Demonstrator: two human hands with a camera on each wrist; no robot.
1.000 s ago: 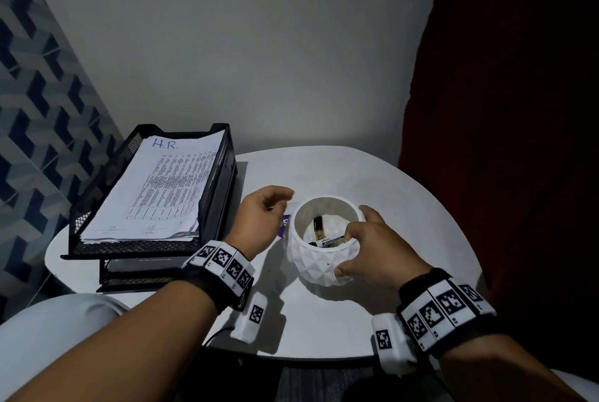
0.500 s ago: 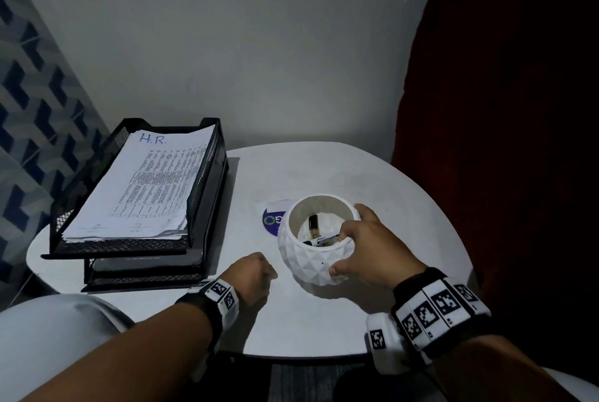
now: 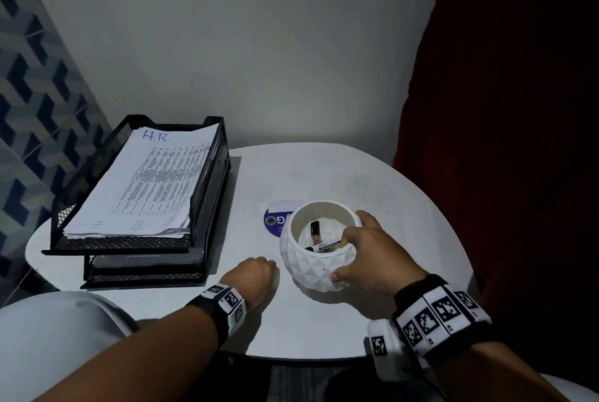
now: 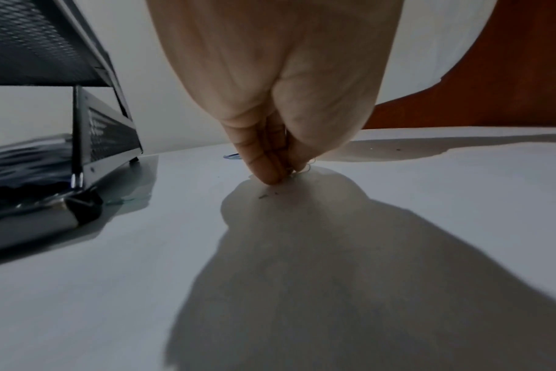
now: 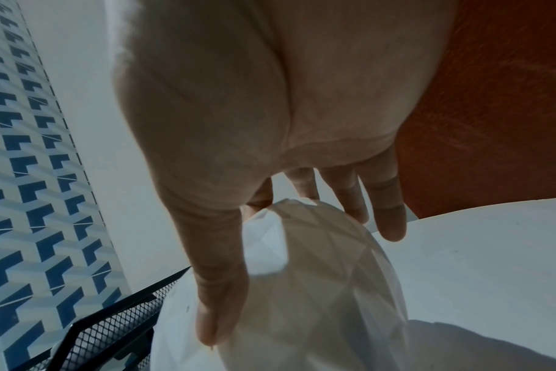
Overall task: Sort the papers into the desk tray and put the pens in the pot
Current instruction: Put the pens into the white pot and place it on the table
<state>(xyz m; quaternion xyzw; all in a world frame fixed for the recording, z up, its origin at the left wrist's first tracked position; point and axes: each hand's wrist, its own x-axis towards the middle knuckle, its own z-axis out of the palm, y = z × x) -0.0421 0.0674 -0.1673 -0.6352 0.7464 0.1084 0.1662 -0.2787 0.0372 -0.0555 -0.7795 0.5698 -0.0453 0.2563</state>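
A white faceted pot (image 3: 316, 267) stands on the white table (image 3: 324, 174), with a black-and-white marker (image 3: 325, 245) and another pen (image 3: 314, 229) lying inside. My right hand (image 3: 351, 255) grips the pot, thumb on its near wall and fingers over its right rim; the right wrist view shows the hand (image 5: 283, 273) wrapped on the pot (image 5: 327, 288). My left hand (image 3: 256, 272) rests curled on the table left of the pot, holding nothing; its fingertips (image 4: 270, 173) touch the tabletop. Printed papers (image 3: 146, 187) marked "H.R." fill the upper level of the black mesh tray (image 3: 210, 194).
A round blue sticker (image 3: 275, 223) lies on the table just behind the pot's left side. The tray's lower level (image 4: 108, 130) is dark. A dark red curtain (image 3: 502, 142) hangs at the right, a patterned blue wall (image 3: 35, 103) at the left.
My left hand drew back from the pot's left side toward the table's near edge and curled up. The right hand stays on the pot.
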